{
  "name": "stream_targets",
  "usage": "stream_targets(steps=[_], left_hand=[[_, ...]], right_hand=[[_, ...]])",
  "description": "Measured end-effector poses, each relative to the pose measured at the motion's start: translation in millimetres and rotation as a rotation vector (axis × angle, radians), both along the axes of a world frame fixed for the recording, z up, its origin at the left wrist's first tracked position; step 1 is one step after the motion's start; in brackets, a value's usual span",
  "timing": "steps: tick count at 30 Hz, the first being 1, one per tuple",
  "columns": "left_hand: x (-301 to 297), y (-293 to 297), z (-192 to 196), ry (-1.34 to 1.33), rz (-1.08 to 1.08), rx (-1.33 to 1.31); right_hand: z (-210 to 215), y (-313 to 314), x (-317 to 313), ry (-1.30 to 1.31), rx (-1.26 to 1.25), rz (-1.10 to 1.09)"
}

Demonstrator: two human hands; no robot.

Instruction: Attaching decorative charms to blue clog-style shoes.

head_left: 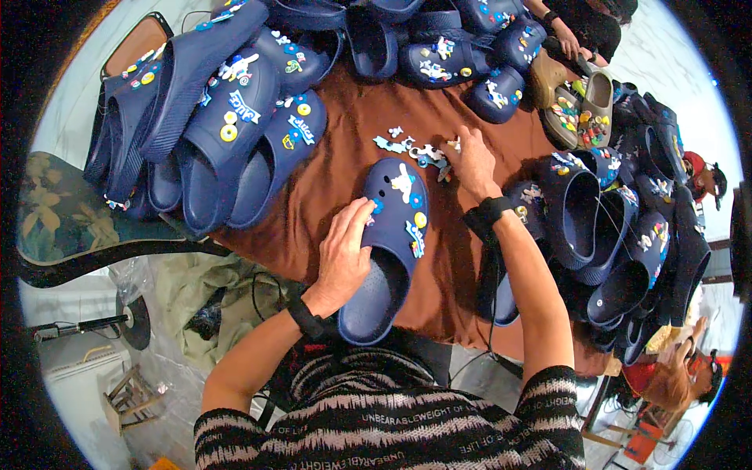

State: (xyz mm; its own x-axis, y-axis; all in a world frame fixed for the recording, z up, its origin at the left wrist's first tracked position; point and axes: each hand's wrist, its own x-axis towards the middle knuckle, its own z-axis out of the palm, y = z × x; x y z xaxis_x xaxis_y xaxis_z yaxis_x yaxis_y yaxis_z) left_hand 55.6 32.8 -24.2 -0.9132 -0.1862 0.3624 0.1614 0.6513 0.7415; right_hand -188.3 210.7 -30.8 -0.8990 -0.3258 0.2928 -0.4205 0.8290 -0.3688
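Observation:
A navy blue clog lies toe away from me on the brown cloth, with white, blue and yellow charms on its upper. Several bare holes show on the left side of its toe. My left hand grips this clog from the left, fingers over the upper and thumb near the opening's edge. Past the toe lies a small pile of loose shoe charms. My right hand is at the pile's right end, fingertips pinched on a small white charm, mostly hidden by the fingers.
Decorated navy clogs are heaped at the left, with more clogs at the far edge and others at the right. Brown-beige clogs stand far right, near another person's hand. A patterned chair adjoins the brown cloth.

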Motion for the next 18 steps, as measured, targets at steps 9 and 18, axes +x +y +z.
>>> stream_targets(steps=[9, 18], left_hand=[[0.2, -1.9, 0.3, -0.013, -0.015, -0.047], [0.4, -3.1, -0.7, 0.0, -0.014, -0.069]], right_hand=[[-9.8, -66.3, -22.4, 0.036, 0.064, 0.436], [-14.0, -76.7, -25.8, -0.074, 0.121, 0.376]])
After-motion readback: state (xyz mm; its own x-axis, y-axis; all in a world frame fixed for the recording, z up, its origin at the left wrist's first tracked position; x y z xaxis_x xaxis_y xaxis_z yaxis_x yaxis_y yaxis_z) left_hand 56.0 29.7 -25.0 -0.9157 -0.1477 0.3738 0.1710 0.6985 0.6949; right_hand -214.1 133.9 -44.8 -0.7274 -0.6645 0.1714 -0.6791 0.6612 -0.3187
